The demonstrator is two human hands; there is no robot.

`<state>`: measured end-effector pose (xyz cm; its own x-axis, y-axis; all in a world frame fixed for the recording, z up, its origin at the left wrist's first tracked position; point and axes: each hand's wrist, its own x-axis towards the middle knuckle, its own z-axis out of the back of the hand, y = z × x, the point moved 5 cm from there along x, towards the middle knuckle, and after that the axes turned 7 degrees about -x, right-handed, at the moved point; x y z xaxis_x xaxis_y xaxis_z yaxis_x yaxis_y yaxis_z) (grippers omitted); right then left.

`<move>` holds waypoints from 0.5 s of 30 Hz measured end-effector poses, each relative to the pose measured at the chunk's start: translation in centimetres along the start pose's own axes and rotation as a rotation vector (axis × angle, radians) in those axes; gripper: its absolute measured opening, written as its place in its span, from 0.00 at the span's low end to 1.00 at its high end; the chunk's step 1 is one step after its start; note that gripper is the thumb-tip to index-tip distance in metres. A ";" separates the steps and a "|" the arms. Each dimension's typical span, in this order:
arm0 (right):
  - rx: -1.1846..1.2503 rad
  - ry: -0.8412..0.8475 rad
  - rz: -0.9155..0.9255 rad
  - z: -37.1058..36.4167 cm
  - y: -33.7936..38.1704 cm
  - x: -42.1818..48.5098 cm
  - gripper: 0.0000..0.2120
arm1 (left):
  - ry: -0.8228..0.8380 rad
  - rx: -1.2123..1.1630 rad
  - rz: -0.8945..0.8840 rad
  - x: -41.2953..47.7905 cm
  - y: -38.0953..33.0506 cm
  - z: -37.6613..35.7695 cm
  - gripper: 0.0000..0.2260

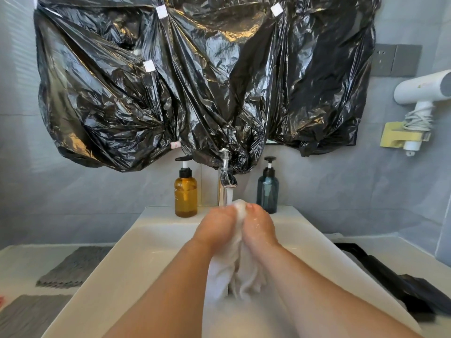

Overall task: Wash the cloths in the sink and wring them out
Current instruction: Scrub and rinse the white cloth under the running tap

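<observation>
At the centre of the frame both hands clutch a wet white cloth [234, 269] over the white sink [136, 254]. The left hand [217, 228] and right hand [260, 226] are pressed close together, fingers curled round the bunched top of the cloth, whose loose end hangs down between the wrists into the basin. Water runs from the chrome tap [225, 176] just above them. An amber pump bottle [186, 191] stands left of the tap, a blue pump bottle [267, 191] right. Two grey cloths [73, 267] lie on the worktop [17, 264] at lower left.
</observation>
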<state>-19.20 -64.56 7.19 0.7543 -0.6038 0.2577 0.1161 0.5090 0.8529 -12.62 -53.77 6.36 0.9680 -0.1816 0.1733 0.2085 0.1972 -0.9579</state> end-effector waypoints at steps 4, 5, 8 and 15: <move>0.129 -0.157 -0.001 1.9 0.3 0.0 0.14 | 0.124 -0.111 0.005 -1.3 0.5 -0.4 0.24; 0.150 -0.201 0.005 2.3 0.5 0.2 0.13 | 0.158 -0.096 0.039 -1.6 0.8 -0.5 0.29; 0.211 -0.275 0.033 2.8 0.7 0.4 0.11 | 0.203 -0.056 0.110 -1.4 1.7 -0.6 0.41; 0.219 -0.114 0.053 0.0 1.2 -1.2 0.12 | -0.236 -0.304 0.082 -0.7 0.6 2.4 0.23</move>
<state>-19.96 -63.25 7.88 0.6767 -0.6510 0.3438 -0.0739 0.4045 0.9115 -12.88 -51.19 6.23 0.9927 0.0563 0.1071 0.1123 -0.0994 -0.9887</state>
